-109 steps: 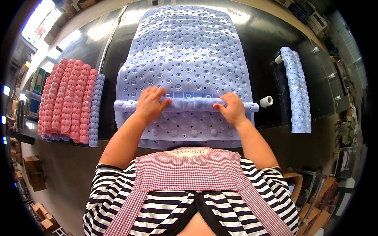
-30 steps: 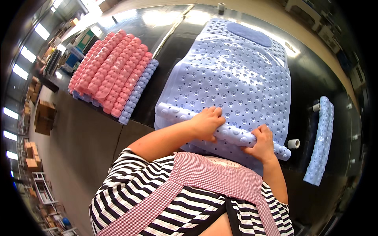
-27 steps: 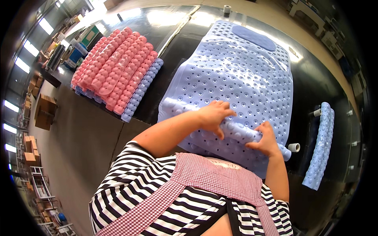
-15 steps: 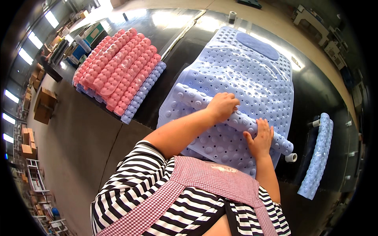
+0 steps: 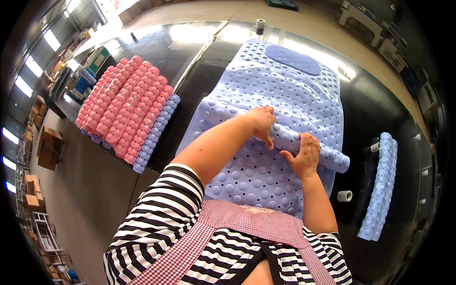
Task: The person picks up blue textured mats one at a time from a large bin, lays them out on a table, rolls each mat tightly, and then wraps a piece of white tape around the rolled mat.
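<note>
A light blue bath mat [image 5: 285, 95], covered in round suction cups, lies on the black table with its near part rolled into a tube. My left hand [image 5: 260, 124] wraps over the middle of that tube, thumb on the near side. Further right, my right hand [image 5: 305, 154] curves its fingers over the same tube, its thumb spread to the left. The tube's right end pokes out past my right hand. Nearer to me, blue bumpy mat surface [image 5: 247, 180] lies flat; I cannot tell whether it belongs to a second mat.
On the left are stacked pink rolled mats [image 5: 128, 104], with blue ones [image 5: 154, 137] beside and under them. A finished blue roll [image 5: 380, 185] lies at the right. Small white rolls [image 5: 345, 195] stand about the table [image 5: 380, 109]. Cardboard boxes [image 5: 50, 147] sit on the floor leftward.
The rolled tube has moved away from me, and more bumpy surface shows on its near side. My left hand's thumb has come out from the fist. The whole view has shifted slightly.
</note>
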Tool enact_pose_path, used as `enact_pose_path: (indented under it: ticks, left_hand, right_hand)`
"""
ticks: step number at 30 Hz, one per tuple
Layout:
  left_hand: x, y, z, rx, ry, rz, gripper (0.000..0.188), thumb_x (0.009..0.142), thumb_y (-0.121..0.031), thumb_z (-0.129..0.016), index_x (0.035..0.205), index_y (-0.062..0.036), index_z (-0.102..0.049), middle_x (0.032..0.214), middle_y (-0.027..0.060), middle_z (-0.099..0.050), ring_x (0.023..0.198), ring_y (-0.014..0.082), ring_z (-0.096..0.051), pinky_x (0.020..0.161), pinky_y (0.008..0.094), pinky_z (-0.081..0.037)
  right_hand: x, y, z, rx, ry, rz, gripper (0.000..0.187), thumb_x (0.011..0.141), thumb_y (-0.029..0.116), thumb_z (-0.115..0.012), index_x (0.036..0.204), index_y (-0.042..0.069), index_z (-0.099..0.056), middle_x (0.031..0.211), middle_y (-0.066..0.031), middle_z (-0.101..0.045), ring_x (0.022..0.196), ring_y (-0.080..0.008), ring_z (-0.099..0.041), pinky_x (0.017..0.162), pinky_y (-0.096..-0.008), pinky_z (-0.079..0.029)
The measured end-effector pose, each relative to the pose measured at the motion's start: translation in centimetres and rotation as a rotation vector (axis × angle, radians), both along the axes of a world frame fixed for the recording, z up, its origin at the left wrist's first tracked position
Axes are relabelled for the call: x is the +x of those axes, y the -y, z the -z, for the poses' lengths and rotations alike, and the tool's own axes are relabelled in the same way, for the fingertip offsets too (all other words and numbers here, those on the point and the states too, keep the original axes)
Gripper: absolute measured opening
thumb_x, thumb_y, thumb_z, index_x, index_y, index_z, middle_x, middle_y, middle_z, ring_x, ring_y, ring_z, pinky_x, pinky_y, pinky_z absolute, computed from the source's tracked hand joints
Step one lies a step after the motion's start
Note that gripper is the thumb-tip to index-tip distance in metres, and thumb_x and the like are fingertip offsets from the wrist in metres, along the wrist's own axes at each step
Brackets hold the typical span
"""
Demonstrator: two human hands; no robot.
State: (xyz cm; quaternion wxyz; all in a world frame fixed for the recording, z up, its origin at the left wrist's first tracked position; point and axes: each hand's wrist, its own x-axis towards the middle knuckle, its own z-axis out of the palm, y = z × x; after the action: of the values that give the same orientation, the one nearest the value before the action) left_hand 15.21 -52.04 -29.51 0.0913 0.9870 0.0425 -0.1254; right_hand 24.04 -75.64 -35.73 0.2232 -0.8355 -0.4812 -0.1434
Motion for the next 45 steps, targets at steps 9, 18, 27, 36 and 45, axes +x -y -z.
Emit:
enact_pose_path:
  ticks: [9, 18, 27, 36, 45]
  left_hand:
    - [-1.8, -0.3, 3.4, 0.061, 0.664, 0.122, 0.083, 0.061, -0.041, -0.093, 0.129, -0.0098, -0.057, 0.118, 0.0115, -0.063, 0.116, 0.0335, -0.058, 0.1, 0.0454, -0.042]
    - [-3.7, 1.1, -0.5, 0.294, 0.496, 0.037, 0.084, 0.067, -0.028, -0.088, 0.141, -0.0188, -0.049, 0.118, 0.0098, -0.059, 0.113, 0.0304, -0.056, 0.097, 0.0475, -0.042]
    - [-19.8, 10.0, 6.3, 0.227, 0.591, -0.046, 0.084, 0.073, -0.023, -0.078, 0.15, -0.0183, -0.045, 0.124, 0.0131, -0.047, 0.118, 0.0334, -0.048, 0.103, 0.0523, -0.032]
    - [-21.1, 12.6, 6.3, 0.056, 0.662, -0.088, 0.093, 0.071, -0.042, -0.084, 0.153, -0.0225, -0.043, 0.14, 0.0163, -0.043, 0.138, 0.0365, -0.037, 0.113, 0.0652, -0.018]
    - [-12.9, 10.6, 4.3, -0.064, 0.468, -0.123, 0.077, 0.089, -0.07, -0.054, 0.144, -0.0161, -0.054, 0.156, 0.0233, -0.038, 0.149, 0.0436, -0.028, 0.116, 0.0719, -0.011]
  right_hand:
    - [5.1, -3.4, -1.8, -0.399, -0.077, 0.036, 0.083, 0.061, 0.044, -0.093, 0.128, 0.008, -0.058, 0.126, -0.0153, -0.059, 0.124, -0.0323, -0.056, 0.101, -0.0478, -0.046]
    - [3.0, -0.8, -6.3, -0.247, 0.022, -0.004, 0.047, 0.078, 0.018, -0.073, 0.123, 0.011, -0.062, 0.113, -0.0132, -0.063, 0.107, -0.032, -0.061, 0.093, -0.0439, -0.047]
    - [-11.8, 8.7, -1.4, -0.218, 0.009, -0.145, 0.048, 0.083, 0.013, -0.058, 0.132, 0.007, -0.057, 0.11, -0.0184, -0.058, 0.105, -0.0373, -0.056, 0.097, -0.0536, -0.043]
    - [-11.9, 8.9, -1.9, -0.352, 0.01, -0.183, 0.081, 0.065, 0.022, -0.086, 0.137, 0.008, -0.051, 0.124, -0.0184, -0.052, 0.118, -0.0384, -0.05, 0.103, -0.052, -0.039]
    - [-2.9, 4.2, -5.0, -0.186, -0.553, -0.313, 0.07, 0.059, 0.024, -0.094, 0.12, 0.005, -0.066, 0.115, -0.0136, -0.06, 0.116, -0.0361, -0.056, 0.101, -0.0408, -0.046]
